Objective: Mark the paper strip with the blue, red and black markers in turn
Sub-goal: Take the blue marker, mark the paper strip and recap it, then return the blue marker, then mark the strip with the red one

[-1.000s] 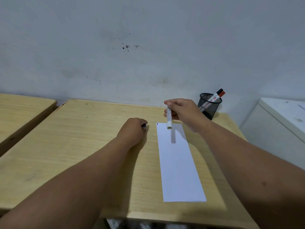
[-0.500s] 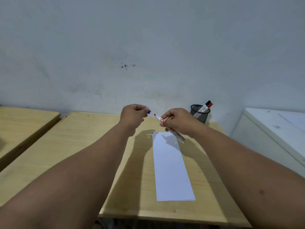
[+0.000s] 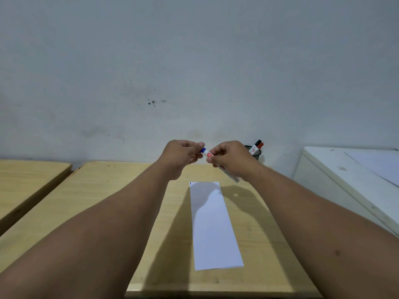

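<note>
A long white paper strip (image 3: 212,225) lies lengthwise on the wooden desk (image 3: 112,203), with a small blue mark at its far left corner. Above its far end, my right hand (image 3: 232,158) grips the white barrel of the blue marker (image 3: 228,174). My left hand (image 3: 181,155) pinches the blue cap (image 3: 203,150), which sits on the marker's tip. The red marker (image 3: 260,145) and the black marker (image 3: 257,143) stand in a black mesh cup (image 3: 257,155) behind my right hand.
A grey-white wall rises right behind the desk. Another wooden desk (image 3: 28,180) stands at the left across a narrow gap. A white cabinet or appliance (image 3: 345,180) stands at the right, close to the desk's edge.
Both hands rose off the desk and came together. The marker turned its tip toward my left hand, and the blue cap now meets the tip. The view tilted upward.
</note>
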